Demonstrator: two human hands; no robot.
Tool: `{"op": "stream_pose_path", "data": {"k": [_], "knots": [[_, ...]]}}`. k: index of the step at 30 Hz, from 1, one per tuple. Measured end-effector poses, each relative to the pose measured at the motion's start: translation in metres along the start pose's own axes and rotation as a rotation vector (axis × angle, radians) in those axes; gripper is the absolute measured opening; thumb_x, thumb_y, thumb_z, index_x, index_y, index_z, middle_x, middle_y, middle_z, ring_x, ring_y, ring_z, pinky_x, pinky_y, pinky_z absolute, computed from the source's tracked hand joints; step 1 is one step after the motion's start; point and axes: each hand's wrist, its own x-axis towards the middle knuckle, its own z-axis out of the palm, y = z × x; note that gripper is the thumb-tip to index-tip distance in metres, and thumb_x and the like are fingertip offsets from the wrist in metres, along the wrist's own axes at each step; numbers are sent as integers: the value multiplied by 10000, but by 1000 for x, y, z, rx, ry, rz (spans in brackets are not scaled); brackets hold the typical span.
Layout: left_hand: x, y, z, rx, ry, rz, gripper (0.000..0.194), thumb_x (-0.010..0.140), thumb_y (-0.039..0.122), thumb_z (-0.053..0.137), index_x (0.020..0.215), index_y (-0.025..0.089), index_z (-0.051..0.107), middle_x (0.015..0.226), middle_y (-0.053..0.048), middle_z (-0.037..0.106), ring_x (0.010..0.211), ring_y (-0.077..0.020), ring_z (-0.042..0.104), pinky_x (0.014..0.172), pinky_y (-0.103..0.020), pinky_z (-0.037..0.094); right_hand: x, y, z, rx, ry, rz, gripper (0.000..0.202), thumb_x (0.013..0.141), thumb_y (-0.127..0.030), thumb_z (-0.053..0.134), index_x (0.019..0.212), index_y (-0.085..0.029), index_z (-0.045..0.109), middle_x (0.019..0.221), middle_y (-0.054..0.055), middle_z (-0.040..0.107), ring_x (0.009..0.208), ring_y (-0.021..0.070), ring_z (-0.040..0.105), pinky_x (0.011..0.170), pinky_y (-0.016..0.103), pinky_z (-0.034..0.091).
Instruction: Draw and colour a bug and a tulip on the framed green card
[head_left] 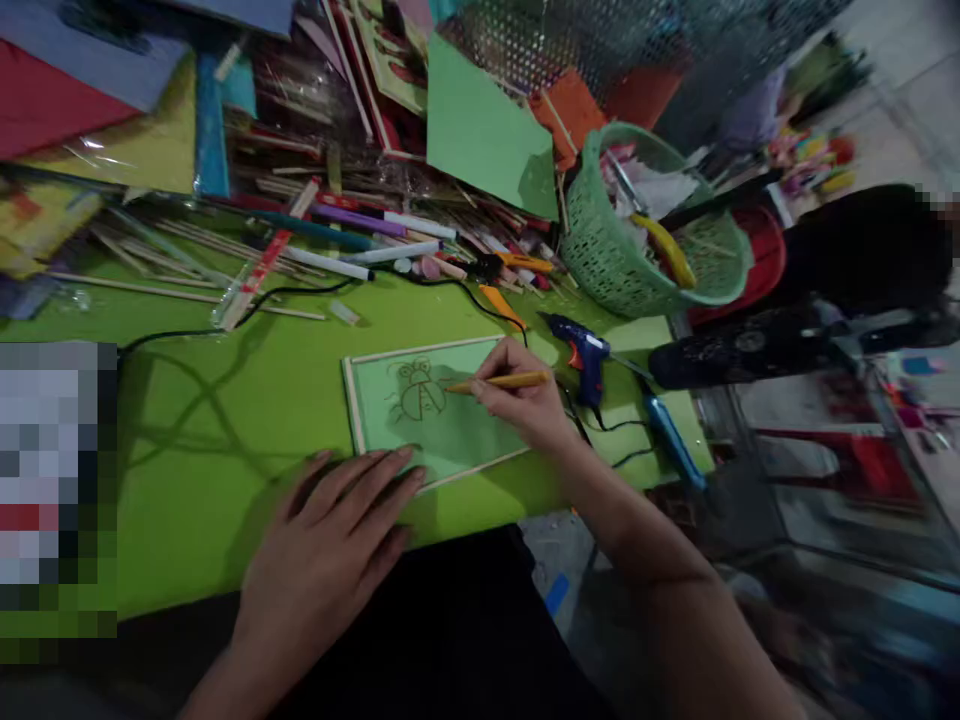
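Observation:
A sheet of green paper edged with pale wooden sticks lies on the lime-green table in front of me. On its left half is a line drawing of a ladybug with round eyes and legs. My right hand is closed around a yellow-brown pencil, whose tip touches or hovers just at the drawing's right side; I cannot tell which. My left hand lies flat, fingers spread, with its fingertips on the lower left edge of the framed sheet.
Right of the sheet lies a blue glue gun with a black cord. Behind it stands a green plastic basket holding scraps. Markers, wooden sticks and coloured paper crowd the back. At left, a blurred-out object rests on the table.

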Motion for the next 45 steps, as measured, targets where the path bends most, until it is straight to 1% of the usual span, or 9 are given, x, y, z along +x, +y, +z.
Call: {"op": "stream_pose_path", "data": {"k": [6, 11, 16, 22, 28, 32, 37, 41, 45], "knots": [[1, 1, -1, -1, 13, 4, 415, 934, 301, 627, 1347, 257, 604, 1414, 12, 625, 1202, -270, 574, 1106, -517, 347, 2, -2, 1, -63, 14, -19, 149, 773, -227, 723, 740, -204, 579, 692, -48, 546, 599, 94, 461, 553, 248, 359], [1, 0, -1, 21, -14, 23, 433, 934, 290, 622, 1364, 253, 590, 1425, 6, 615, 1211, -277, 565, 1101, -527, 345, 2, -2, 2, -91, -6, -8, 144, 778, -229, 708, 743, -205, 570, 693, -49, 543, 595, 94, 455, 552, 250, 356], [0, -1, 0, 24, -9, 37, 451, 924, 293, 634, 1370, 245, 585, 1424, -4, 616, 1208, -284, 561, 1097, -535, 346, 2, -2, 3, -114, 13, -7, 143, 780, -233, 701, 747, -209, 564, 696, -48, 534, 604, 99, 456, 558, 254, 355], [0, -2, 0, 35, -5, 40, 455, 919, 283, 637, 1370, 244, 588, 1422, 2, 618, 1206, -280, 565, 1091, -529, 355, 2, -4, 3, -100, 11, -20, 146, 765, -182, 684, 722, -207, 547, 680, -56, 516, 596, 94, 443, 548, 253, 334], [-1, -2, 1, 45, -2, 47, 459, 925, 294, 630, 1379, 248, 581, 1442, 13, 600, 1212, -274, 564, 1099, -529, 349, 1, -6, 2, -136, 86, 4, 146, 725, -150, 665, 703, -215, 536, 662, -55, 512, 595, 104, 441, 546, 264, 327], [-1, -2, 0, 37, -7, 44, 459, 921, 283, 637, 1375, 236, 584, 1433, 0, 608, 1213, -282, 564, 1095, -540, 355, 0, -7, 1, -120, 127, 13, 156, 717, -153, 671, 680, -216, 533, 658, -48, 513, 595, 108, 442, 539, 271, 324], [1, 0, -1, 13, 5, 20, 412, 939, 288, 618, 1349, 251, 602, 1425, 20, 615, 1209, -272, 573, 1098, -529, 360, -3, -8, 0, -51, 72, 21, 145, 733, -197, 700, 704, -211, 558, 650, -51, 520, 575, 100, 434, 531, 267, 329], [1, 1, -1, 18, -3, 31, 433, 939, 277, 617, 1369, 245, 582, 1437, 18, 605, 1226, -274, 568, 1099, -539, 362, -5, -8, 0, -29, 12, 25, 141, 747, -196, 702, 719, -207, 564, 667, -54, 533, 584, 95, 442, 536, 257, 337], [1, 1, -1, 9, 2, 8, 417, 938, 297, 623, 1352, 262, 592, 1429, 30, 611, 1223, -264, 577, 1102, -528, 366, -5, -8, 1, -41, 6, 40, 147, 746, -213, 708, 715, -207, 564, 669, -52, 542, 591, 96, 456, 538, 252, 346]]}}
